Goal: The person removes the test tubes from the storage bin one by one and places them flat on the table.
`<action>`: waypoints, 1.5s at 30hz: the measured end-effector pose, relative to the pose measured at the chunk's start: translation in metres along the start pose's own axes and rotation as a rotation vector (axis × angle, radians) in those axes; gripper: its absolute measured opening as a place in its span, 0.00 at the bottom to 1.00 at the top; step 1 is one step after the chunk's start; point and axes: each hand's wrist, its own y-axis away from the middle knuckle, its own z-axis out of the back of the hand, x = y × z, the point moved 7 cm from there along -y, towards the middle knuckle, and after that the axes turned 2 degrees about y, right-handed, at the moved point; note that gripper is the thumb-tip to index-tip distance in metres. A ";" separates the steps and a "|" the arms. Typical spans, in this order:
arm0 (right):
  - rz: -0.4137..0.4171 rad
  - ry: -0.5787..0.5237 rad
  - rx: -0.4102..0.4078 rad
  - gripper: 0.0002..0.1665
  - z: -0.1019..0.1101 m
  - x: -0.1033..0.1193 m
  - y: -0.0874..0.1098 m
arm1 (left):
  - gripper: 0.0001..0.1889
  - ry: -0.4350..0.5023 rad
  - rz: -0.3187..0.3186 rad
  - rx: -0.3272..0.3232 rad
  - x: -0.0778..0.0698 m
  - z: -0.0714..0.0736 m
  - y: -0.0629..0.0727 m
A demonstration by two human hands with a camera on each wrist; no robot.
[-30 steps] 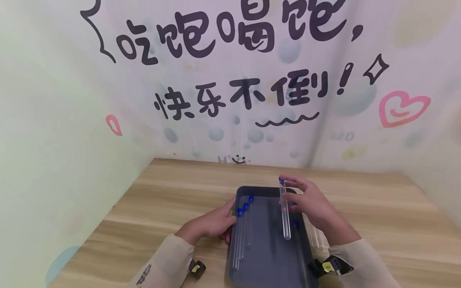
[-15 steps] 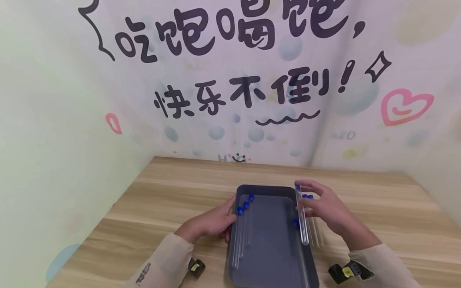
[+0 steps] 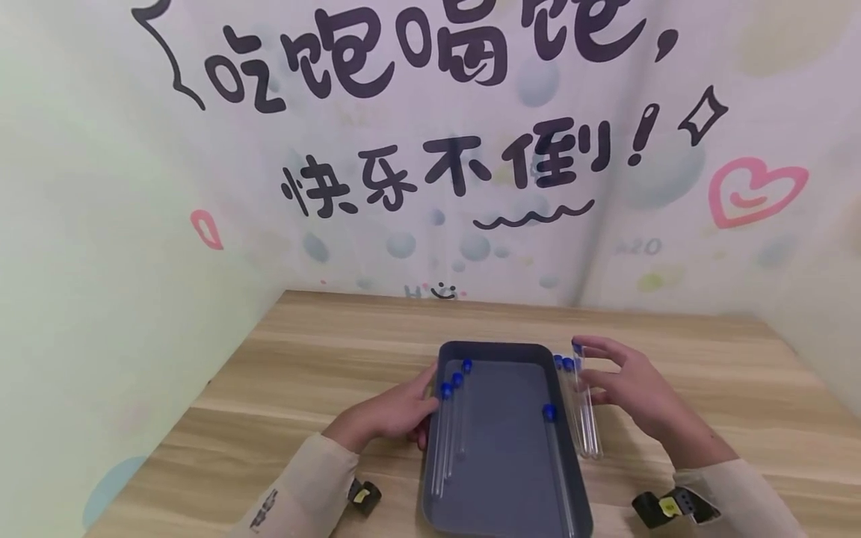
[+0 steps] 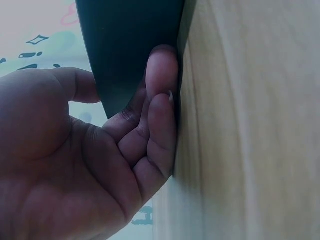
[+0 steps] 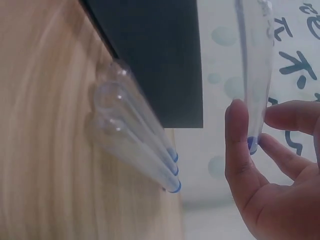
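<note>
My right hand [image 3: 632, 385] pinches a clear test tube [image 5: 257, 75] near its blue cap, thumb on one side and fingers on the other. The tube hangs upright, cap up, just right of the grey tray [image 3: 501, 478]. Below it, three more capped test tubes [image 5: 142, 137] lie side by side on the table along the tray's outer wall. My left hand [image 3: 397, 411] grips the tray's left wall, thumb at the rim and the other fingers curled low against the outside. Inside the tray, three capped tubes [image 3: 449, 441] lie at the left and another test tube [image 3: 557, 463] along the right wall.
The wood-grain table [image 3: 336, 329] reaches back to a printed white curtain [image 3: 377, 254] with black lettering. A pale wall covering [image 3: 101, 261] rises at the left. Black wrist devices [image 3: 364, 497] hang at both sleeves.
My right hand has carried its test tube rightward, from above the tray across its right wall to over the tubes lying outside. My left hand keeps its hold on the tray.
</note>
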 end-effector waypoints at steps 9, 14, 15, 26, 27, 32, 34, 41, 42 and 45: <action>0.025 -0.038 0.007 0.39 0.010 -0.009 -0.004 | 0.37 0.004 -0.004 -0.002 -0.002 0.002 0.000; 0.018 -0.029 0.017 0.38 0.012 -0.015 -0.005 | 0.38 0.015 -0.003 -0.001 -0.002 0.002 -0.001; 0.018 -0.021 0.017 0.37 0.013 -0.016 -0.006 | 0.37 0.014 -0.003 -0.003 -0.002 0.002 -0.001; -0.016 0.016 0.013 0.34 0.016 -0.028 -0.007 | 0.38 0.018 -0.004 -0.009 -0.001 0.001 -0.001; -0.017 0.020 0.013 0.34 0.016 -0.028 -0.007 | 0.38 0.019 -0.004 -0.009 -0.001 0.001 -0.001; -0.023 0.066 0.011 0.33 0.016 -0.032 -0.008 | 0.38 0.020 -0.003 -0.008 -0.002 0.002 0.001; -0.022 0.093 0.005 0.33 0.016 -0.033 -0.008 | 0.38 0.024 -0.003 -0.010 -0.003 0.002 0.001; -0.028 0.176 -0.010 0.32 0.019 -0.033 -0.008 | 0.38 0.013 -0.008 -0.007 -0.003 0.002 0.001; -0.029 0.175 -0.010 0.32 0.019 -0.033 -0.008 | 0.37 0.012 -0.011 -0.008 -0.003 0.002 0.002; -0.039 0.157 0.002 0.33 0.017 -0.036 -0.008 | 0.37 0.014 -0.013 -0.003 -0.002 0.001 0.002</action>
